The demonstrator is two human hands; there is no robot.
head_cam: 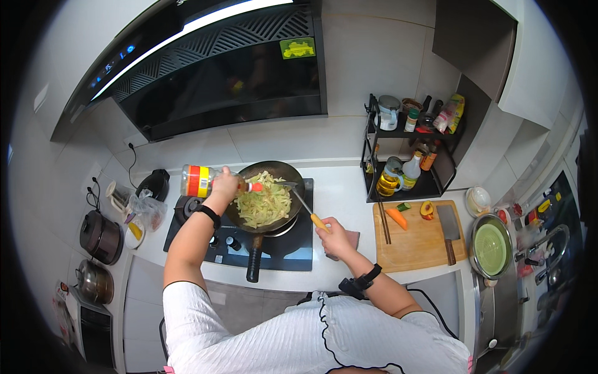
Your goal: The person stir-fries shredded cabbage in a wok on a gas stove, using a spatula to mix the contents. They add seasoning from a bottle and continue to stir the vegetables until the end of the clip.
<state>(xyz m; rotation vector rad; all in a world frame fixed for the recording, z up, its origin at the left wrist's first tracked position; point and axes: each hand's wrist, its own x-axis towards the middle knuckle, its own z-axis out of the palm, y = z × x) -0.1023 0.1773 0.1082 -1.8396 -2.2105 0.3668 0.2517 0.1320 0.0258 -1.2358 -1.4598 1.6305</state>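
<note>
My left hand [225, 183] grips a clear bottle [192, 181] with a red and yellow label, tipped on its side, its red-tipped mouth over the wok. Dark liquid shows near the bottle's neck. In my right hand [334, 237] is the yellow handle of a metal spatula [304, 204], whose blade reaches into the wok's right side. Shredded pale green cabbage [263, 205] lies in the dark wok [275, 167], which sits on the black cooktop [299, 257] with its handle towards me.
Right of the cooktop lie a folded cloth [352, 239] and a wooden cutting board [411, 257] with a cleaver [449, 223], chopsticks [385, 223] and a carrot piece [396, 218]. A black rack [406, 193] of bottles stands behind. A range hood [224, 98] overhangs; a pressure cooker [100, 237] stands left.
</note>
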